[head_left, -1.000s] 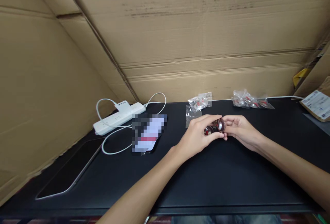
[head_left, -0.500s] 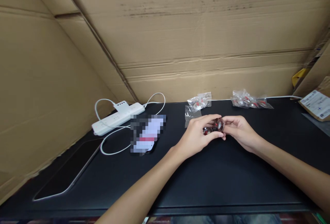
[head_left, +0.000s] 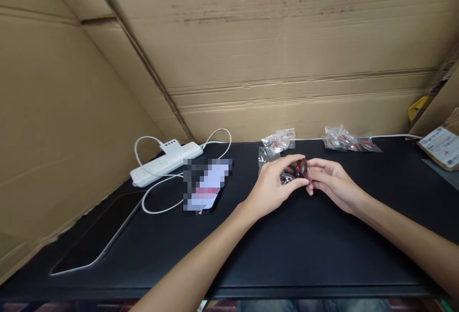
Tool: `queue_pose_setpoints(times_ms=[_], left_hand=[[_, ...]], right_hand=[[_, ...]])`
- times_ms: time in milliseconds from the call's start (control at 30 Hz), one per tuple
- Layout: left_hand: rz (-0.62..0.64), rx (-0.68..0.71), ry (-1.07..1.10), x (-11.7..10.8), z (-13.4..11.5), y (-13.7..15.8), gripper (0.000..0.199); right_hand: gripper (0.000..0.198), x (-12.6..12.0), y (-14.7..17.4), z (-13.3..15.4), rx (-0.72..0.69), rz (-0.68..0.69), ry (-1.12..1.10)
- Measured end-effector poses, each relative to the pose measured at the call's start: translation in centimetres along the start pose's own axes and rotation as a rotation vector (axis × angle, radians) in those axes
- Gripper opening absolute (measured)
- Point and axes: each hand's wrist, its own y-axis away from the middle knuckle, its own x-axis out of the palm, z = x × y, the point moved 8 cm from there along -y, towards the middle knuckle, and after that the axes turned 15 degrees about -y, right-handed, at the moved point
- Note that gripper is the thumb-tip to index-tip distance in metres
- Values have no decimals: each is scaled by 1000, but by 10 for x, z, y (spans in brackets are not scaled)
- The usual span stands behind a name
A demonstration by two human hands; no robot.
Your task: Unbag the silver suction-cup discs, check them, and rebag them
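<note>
1. Your left hand (head_left: 274, 183) curls around two shiny round pieces, thumb on the near side and fingers on the far side — the grip is closed on them.
2. Of the pair, the dark reddish piece (head_left: 301, 169) sits to the right, showing a bright red mark; the silvery piece (head_left: 287, 179) sits to the left, partly covered by your hand.
3. Your right hand (head_left: 330, 177) meets the reddish piece at its right edge with bent fingers; you cannot tell from here whether they pinch it.
4. Both hands are over the black table (head_left: 304, 250), right of the middle of the scene.
5. Just beyond your left hand lie clear plastic packets (head_left: 278, 142); farther right, near the cardboard wall (head_left: 287, 58), lies a second cluster of packets (head_left: 349, 140), red marks showing.
6. To your left are a phone (head_left: 211, 185) with a blurred screen, a white power strip (head_left: 167, 163) with a cable, and — nearer you, at far left — a dark flat tablet (head_left: 98, 235).
</note>
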Motion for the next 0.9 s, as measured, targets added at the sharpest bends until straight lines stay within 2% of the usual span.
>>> queue_pose_setpoints(times_ms=[100,333,567,900], left_hand=[[-6,-39,56,0,4,-1,43],[40,-108,335,15,14,1,45],[49,-142,374,13,13,-1,43],[54,-138,421,16,15,-1,45]], right_hand=[[19,-2,-1,3,-19,-20,-4],[24,-2,-1,0,-38,7,21],[29,-2,0,0,-13,-28,-14],[22,-5,0,-5,1,-23,-54]])
